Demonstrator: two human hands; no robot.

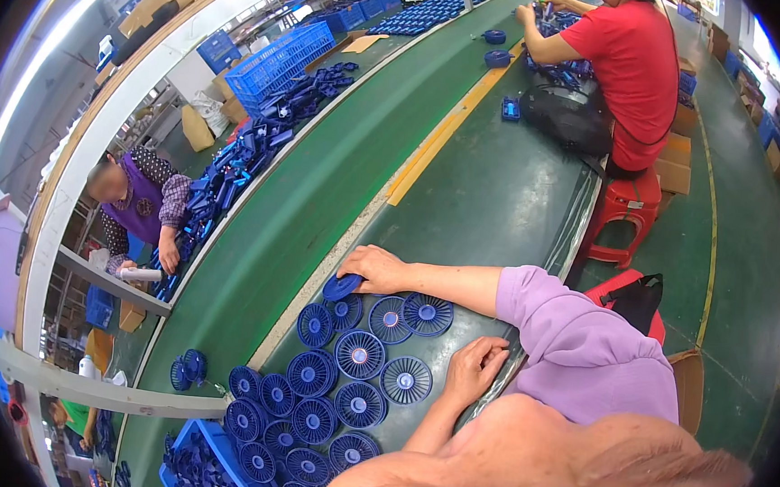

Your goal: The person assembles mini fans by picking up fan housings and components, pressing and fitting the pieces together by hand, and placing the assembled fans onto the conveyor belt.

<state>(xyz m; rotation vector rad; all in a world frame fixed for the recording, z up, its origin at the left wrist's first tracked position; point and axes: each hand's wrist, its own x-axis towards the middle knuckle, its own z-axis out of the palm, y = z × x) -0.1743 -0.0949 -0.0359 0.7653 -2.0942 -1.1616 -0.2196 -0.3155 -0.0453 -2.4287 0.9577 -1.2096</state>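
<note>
My right hand (375,268) reaches across the table with its fingers closed on the rim of a blue round fan grille (340,287). That grille is tilted above other fan grilles at the far end of the group. My left hand (474,369) rests near the table's near edge, its fingers loosely curled and apart, holding nothing I can see. Between and beyond my hands, several blue spoked fan grilles (359,355) lie flat, some overlapping. One grille (406,380) lies closest to my left hand.
A green conveyor belt (253,261) runs alongside the table. A blue bin (197,479) of dark blue parts stands at lower left, near a white frame bar (144,400). Across the belt works a person in purple (144,199); farther up sits a person in red (637,71).
</note>
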